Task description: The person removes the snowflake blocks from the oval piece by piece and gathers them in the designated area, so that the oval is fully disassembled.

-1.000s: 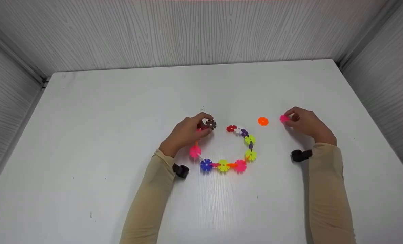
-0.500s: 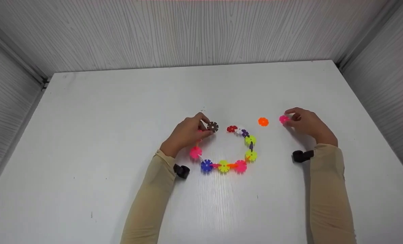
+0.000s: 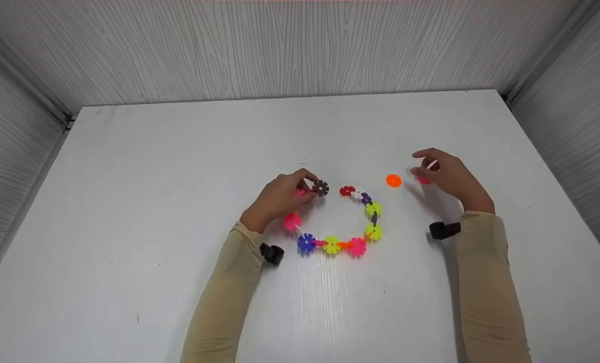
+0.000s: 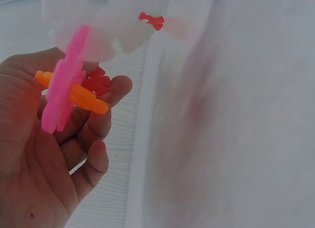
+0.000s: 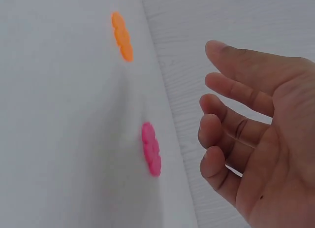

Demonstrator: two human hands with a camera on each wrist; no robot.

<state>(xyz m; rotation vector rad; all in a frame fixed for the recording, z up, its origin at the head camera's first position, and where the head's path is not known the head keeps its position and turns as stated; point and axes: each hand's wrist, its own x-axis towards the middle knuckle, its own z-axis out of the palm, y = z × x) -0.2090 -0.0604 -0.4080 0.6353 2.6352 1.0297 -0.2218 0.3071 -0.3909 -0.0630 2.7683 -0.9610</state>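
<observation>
A loop-shaped chain of slotted plastic flower discs, with a gap at its far side, lies on the white table (image 3: 179,227). My left hand (image 3: 280,196) pinches the chain's left end, where a brown disc (image 3: 320,188) sticks out past the fingertips. Close up in the left wrist view, a pink disc (image 4: 61,92), an orange disc (image 4: 89,99) and a red disc (image 4: 97,81) sit interlocked by the fingers. Over a loose pink disc (image 5: 151,150) hovers my right hand (image 3: 448,174), its fingers parted and holding nothing. That disc is partly hidden in the head view.
A loose orange disc (image 3: 394,181) lies between the chain and my right hand. At the chain's other end is a red disc (image 3: 347,191), across the gap from the brown one. Wood-grained panels (image 3: 300,50) stand behind and beside the table.
My right hand has let go of the pink disc and lifted slightly up and left, leaving it on the table. My left hand has shifted a little right with the brown disc.
</observation>
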